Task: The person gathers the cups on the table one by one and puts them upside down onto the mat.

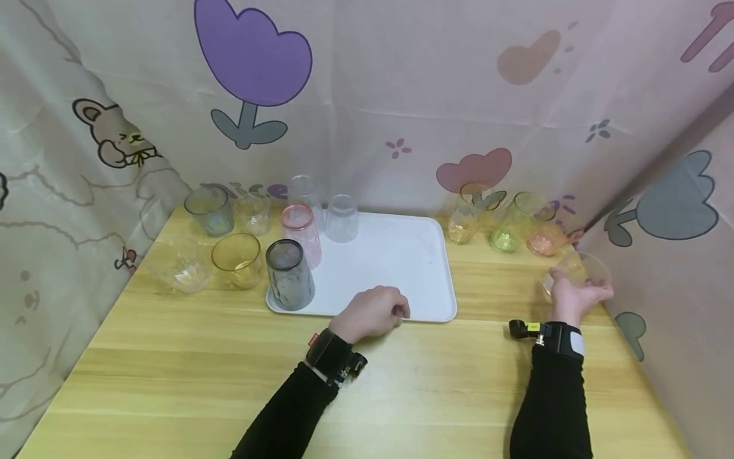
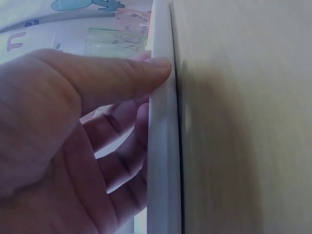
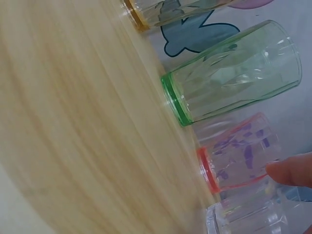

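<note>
The right hand (image 1: 575,294) is curled around a clear cup (image 1: 579,271) near the far right corner of the wooden table (image 1: 189,376). The cup sits at about 12 o'clock from the palm, just past the fingers, with its open mouth up. In the right wrist view a fingertip (image 3: 291,173) shows beside the orange-red cup (image 3: 241,152), and the clear cup (image 3: 243,219) is low in that view. The left hand (image 1: 373,312) is at the near edge of the white tray (image 1: 395,255). Its thumb (image 2: 117,73) presses on the tray's rim (image 2: 161,146) and its fingers curl under on the tray side, so it is pinching the rim. The tray edge lies at about 12 o'clock from the left hand. On the tray stand a dark grey cup (image 1: 289,274), a pink cup (image 1: 301,233) and two clear cups (image 1: 342,218) turned upside down. At about 10 o'clock from the tray are a yellow cup (image 1: 236,258), a clear bowl-like cup (image 1: 174,262) and a blue-grey cup (image 1: 209,210). At about 2 o'clock from the tray stand a pale yellow cup (image 1: 467,213), a green cup (image 1: 516,222) and the orange-red cup (image 1: 547,239). The cloth behind (image 1: 401,95) has a purple tulip and a bunny. Some purple letters sit behind the cups, but they are too hidden to read.
</note>
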`<state>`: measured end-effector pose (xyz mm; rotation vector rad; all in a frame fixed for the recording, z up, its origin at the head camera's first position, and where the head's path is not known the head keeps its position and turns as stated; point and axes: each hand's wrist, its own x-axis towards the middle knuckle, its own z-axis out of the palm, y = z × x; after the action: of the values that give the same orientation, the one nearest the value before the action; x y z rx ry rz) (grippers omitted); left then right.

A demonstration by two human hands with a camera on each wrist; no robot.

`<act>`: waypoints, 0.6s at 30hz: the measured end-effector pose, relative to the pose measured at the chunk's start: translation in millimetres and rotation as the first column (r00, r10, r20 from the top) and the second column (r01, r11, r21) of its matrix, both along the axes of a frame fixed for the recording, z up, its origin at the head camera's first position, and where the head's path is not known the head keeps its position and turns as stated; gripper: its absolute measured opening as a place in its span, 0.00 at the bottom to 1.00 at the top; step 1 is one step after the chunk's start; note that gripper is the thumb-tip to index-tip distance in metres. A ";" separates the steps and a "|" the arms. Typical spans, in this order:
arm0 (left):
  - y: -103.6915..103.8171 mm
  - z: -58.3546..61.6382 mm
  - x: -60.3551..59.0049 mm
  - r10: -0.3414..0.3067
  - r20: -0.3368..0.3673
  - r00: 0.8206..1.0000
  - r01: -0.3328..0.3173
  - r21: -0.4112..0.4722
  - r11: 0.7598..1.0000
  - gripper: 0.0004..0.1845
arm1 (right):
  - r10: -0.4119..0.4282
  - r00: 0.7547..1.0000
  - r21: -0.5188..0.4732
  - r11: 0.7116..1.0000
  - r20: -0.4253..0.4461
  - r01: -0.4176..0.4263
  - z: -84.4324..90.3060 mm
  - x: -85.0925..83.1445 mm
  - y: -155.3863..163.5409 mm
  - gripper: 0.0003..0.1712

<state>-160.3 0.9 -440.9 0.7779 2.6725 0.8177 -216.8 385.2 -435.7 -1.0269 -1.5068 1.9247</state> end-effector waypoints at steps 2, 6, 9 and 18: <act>0.2 -0.5 0.4 0.001 -0.003 1.000 -0.001 0.002 1.000 0.12 | 0.000 1.000 -0.002 1.000 0.002 0.000 -0.1 1.0 -0.3 0.61; 0.1 -0.8 0.4 -0.003 -0.022 1.000 0.003 0.000 1.000 0.11 | -0.002 1.000 -0.024 1.000 -0.011 0.001 1.8 1.5 -1.9 0.60; -0.1 -0.3 0.5 -0.015 -0.031 0.999 0.015 -0.004 1.000 0.10 | -0.007 0.999 -0.068 0.998 -0.039 0.004 5.2 1.7 -2.9 0.59; -1.2 1.5 0.8 -0.034 -0.024 0.999 0.034 -0.017 0.999 0.08 | -0.039 0.970 -0.224 0.975 -0.239 -0.015 18.6 7.5 -11.0 0.52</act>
<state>-159.5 -0.2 -439.4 0.8316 2.6761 0.7814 -209.3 374.2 -417.1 -0.8508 -1.1667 2.1599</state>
